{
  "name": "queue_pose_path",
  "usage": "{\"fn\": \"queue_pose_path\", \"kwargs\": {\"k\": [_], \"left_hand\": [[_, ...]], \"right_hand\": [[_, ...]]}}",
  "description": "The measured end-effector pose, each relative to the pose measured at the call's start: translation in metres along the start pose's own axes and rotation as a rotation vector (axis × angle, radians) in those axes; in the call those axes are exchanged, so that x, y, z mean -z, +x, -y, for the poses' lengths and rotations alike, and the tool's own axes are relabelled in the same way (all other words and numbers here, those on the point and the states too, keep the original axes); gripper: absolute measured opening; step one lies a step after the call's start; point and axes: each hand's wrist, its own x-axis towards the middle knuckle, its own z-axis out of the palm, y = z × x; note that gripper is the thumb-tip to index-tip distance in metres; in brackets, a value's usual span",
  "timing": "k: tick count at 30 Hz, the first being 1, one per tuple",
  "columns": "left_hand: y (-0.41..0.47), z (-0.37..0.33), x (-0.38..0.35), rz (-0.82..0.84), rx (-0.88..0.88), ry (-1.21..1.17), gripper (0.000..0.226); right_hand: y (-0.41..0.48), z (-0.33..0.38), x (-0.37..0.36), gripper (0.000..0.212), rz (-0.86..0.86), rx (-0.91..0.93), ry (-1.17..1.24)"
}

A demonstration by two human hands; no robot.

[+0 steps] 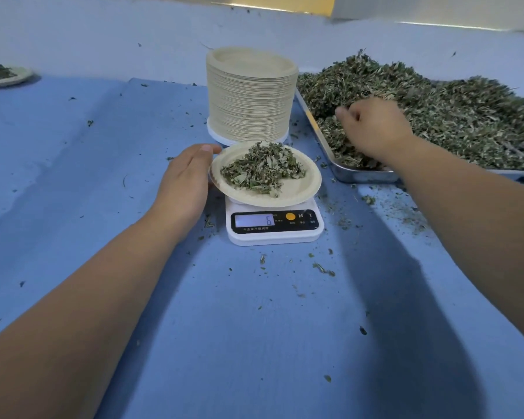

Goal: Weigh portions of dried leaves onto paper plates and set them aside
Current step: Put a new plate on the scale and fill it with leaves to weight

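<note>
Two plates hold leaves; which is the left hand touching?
The plate on the scale; the left hand touches its rim. The other filled plate sits far left, untouched.
</note>
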Motion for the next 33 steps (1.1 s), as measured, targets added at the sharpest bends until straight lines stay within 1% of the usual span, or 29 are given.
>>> {"fn": "queue_pose_path", "kwargs": {"k": [3, 5, 10, 12, 14, 15, 16, 19, 21, 25, 27, 29, 31, 33], "left_hand": [[0.001, 0.0, -0.001, 0.001, 0.004, -0.015, 0.034], [0.0, 0.0, -0.001, 0.008, -0.005, -0.004, 0.035], [0.002, 0.002, -0.001, 0.003, -0.005, -0.013, 0.034], [0.003, 0.003, -0.002, 0.002, -0.005, -0.019, 0.034], [0.004, 0.004, -0.001, -0.001, 0.001, -0.03, 0.034], [0.004, 0.004, -0.001, -0.005, 0.005, -0.038, 0.033], [0.004, 0.004, -0.001, -0.01, 0.007, -0.041, 0.033], [0.003, 0.004, -0.001, -0.007, -0.001, -0.03, 0.034], [0.002, 0.004, -0.001, -0.002, -0.005, -0.027, 0.036], [0.002, 0.004, -0.001, -0.008, -0.013, -0.012, 0.039], [0.001, 0.004, -0.001, -0.007, -0.014, -0.011, 0.038], [0.0, 0.003, -0.001, -0.004, -0.018, -0.005, 0.037], [-0.001, 0.003, -0.001, -0.004, -0.019, -0.012, 0.035], [-0.001, 0.003, -0.001, -0.006, -0.025, -0.018, 0.034]], "right_hand": [[-0.006, 0.004, -0.004, 0.052, 0.275, 0.057, -0.122], [-0.01, 0.008, -0.01, 0.053, 0.339, 0.08, -0.14], [-0.008, 0.01, -0.006, 0.043, 0.223, 0.092, -0.165], [-0.004, 0.009, -0.001, 0.041, 0.113, 0.082, -0.112], [0.0, 0.009, 0.002, 0.042, -0.026, 0.038, -0.024], [0.002, 0.009, 0.003, 0.043, -0.068, 0.016, 0.009], [0.002, 0.009, 0.002, 0.043, -0.073, 0.0, 0.026], [-0.002, 0.009, -0.002, 0.043, -0.009, 0.003, -0.004], [-0.004, 0.013, 0.002, 0.045, -0.058, -0.011, 0.034], [-0.001, 0.037, 0.018, 0.044, -0.202, -0.021, 0.213], [-0.006, 0.059, 0.024, 0.043, -0.237, 0.019, 0.32], [-0.019, 0.085, 0.026, 0.036, -0.24, 0.095, 0.441], [-0.038, 0.108, 0.023, 0.032, -0.204, 0.175, 0.518], [-0.053, 0.122, 0.014, 0.032, -0.144, 0.237, 0.532]]}}
